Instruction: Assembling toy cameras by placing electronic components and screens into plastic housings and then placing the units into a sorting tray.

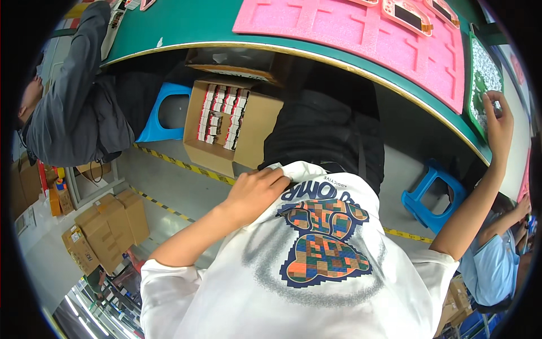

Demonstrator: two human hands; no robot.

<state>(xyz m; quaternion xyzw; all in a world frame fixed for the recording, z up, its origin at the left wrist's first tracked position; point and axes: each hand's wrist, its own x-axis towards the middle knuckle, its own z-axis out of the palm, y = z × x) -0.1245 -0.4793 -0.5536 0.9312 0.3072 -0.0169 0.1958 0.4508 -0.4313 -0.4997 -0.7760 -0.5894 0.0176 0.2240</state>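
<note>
My right hand (pixel 499 121) reaches over a green tray (pixel 473 107) at the right end of the table. The tray is filled with many small whitish parts (pixel 486 65). Thumb and fingers are bent together at the tray's near part; whatever is between them is too small to make out. My left hand (pixel 257 192) is at my waist, its fingers curled against the hem of my white T-shirt (pixel 322 237). A pink foam tray (pixel 350 34) with shaped hollows lies left of the green tray. Several pink frames with dark screens (pixel 407 17) sit in its far hollows.
Below the green table (pixel 186 25) stands an open carton (pixel 217 127) with rows of small white-and-red pieces. Blue stools (pixel 164 113) (pixel 432 195) flank me. A person in grey (pixel 73 113) sits left, another in light blue (pixel 494 271) right. Stacked cartons (pixel 107 229) stand behind.
</note>
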